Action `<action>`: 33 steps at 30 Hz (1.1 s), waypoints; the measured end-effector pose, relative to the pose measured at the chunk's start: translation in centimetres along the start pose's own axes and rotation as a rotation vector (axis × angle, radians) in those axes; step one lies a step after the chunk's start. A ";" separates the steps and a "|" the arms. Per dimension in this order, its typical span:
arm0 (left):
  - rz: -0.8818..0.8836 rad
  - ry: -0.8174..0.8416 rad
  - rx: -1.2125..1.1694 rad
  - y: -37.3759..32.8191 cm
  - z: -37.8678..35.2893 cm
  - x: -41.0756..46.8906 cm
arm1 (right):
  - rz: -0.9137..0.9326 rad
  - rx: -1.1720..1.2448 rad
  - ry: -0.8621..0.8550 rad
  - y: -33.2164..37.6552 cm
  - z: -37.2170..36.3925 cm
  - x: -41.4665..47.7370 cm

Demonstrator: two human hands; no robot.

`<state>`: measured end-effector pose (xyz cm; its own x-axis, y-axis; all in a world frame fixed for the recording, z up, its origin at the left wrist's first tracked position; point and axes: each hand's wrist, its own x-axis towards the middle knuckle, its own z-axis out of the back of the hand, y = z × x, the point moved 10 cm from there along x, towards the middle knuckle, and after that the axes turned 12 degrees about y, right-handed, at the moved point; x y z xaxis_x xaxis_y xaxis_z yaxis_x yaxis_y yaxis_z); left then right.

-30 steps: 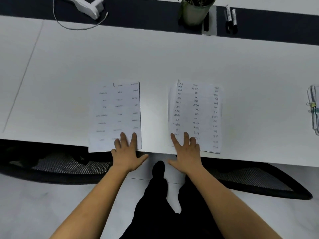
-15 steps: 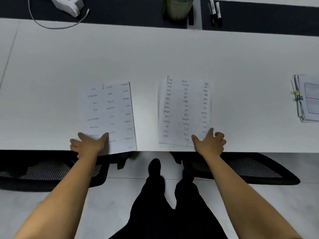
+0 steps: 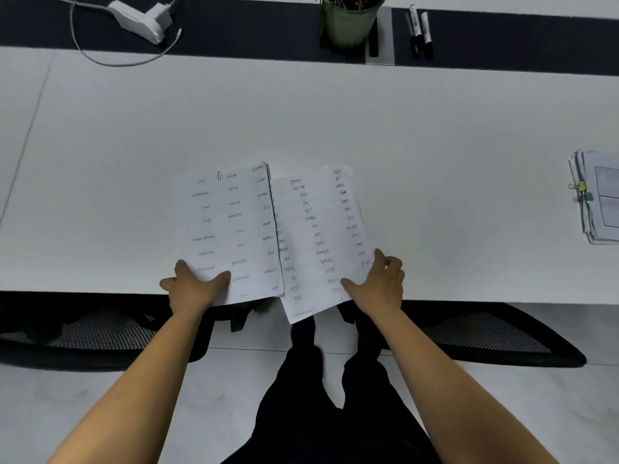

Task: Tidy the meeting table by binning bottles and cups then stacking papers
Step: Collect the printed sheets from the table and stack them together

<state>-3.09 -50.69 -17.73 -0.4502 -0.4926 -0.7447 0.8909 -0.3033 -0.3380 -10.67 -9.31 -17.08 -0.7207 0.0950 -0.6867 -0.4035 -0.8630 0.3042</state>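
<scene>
The left hand (image 3: 192,285) pinches the near corner of one bundle of papers (image 3: 231,229), thumb on top and the other fingers underneath, while the right hand (image 3: 380,283) pinches the near edge of a second bundle (image 3: 318,242) the same way. Both bundles lie at the near edge of the white surface (image 3: 301,112), their near ends overhanging it, the left bundle's inner edge overlapping the right one. A clipped stack of sheets (image 3: 599,199) lies well apart at the right.

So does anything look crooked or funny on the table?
Yes. The right papers, gripped by the right hand, sit tilted, with their near corner poking off the table edge. The left papers, gripped by the left hand, overlap them.
</scene>
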 end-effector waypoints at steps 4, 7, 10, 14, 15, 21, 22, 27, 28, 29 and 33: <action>-0.020 -0.050 -0.129 -0.2 0.3 -1.0 | 0.221 -0.464 0.171 3.1 -4.0 -1.7; -0.025 -0.061 -0.199 -0.4 0.7 -1.4 | 0.216 -0.592 0.202 3.6 -5.5 -1.2; -0.021 -0.031 -0.277 -0.4 0.9 -1.4 | 0.226 -0.615 0.065 4.5 -4.2 -0.5; -0.025 0.108 -0.622 -0.8 0.2 -1.6 | 0.436 -0.580 0.040 4.2 -4.3 -1.2; -0.012 0.178 -0.677 -1.0 -0.5 -1.6 | 0.503 -0.541 0.022 4.3 -4.0 -2.1; -0.150 0.193 -0.575 -5.7 0.0 -5.3 | 0.569 -0.228 -0.331 5.0 4.8 -7.5; -0.227 0.125 -0.488 -7.3 0.8 -6.5 | 0.575 -0.167 -0.405 5.0 6.9 -8.3; -0.561 0.008 -0.439 -14.3 1.3 -12.6 | 0.437 0.107 -0.774 1.6 17.5 -13.1; -0.586 0.022 -0.488 -15.3 0.8 -13.8 | 0.397 0.149 -0.829 0.6 19.1 -14.2; -0.617 0.049 -0.514 -16.5 -0.2 -15.0 | 0.352 0.179 -0.884 -0.8 20.6 -15.4; -0.731 0.173 -0.567 -21.0 -5.6 -19.9 | 0.196 0.271 -1.067 -7.1 25.1 -20.6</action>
<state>-12.48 -29.98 0.99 -0.9349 -0.1949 -0.2967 0.3071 -0.0246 -0.9514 -7.12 7.32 11.46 -0.8475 0.4585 0.2675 -0.2454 -0.7853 0.5684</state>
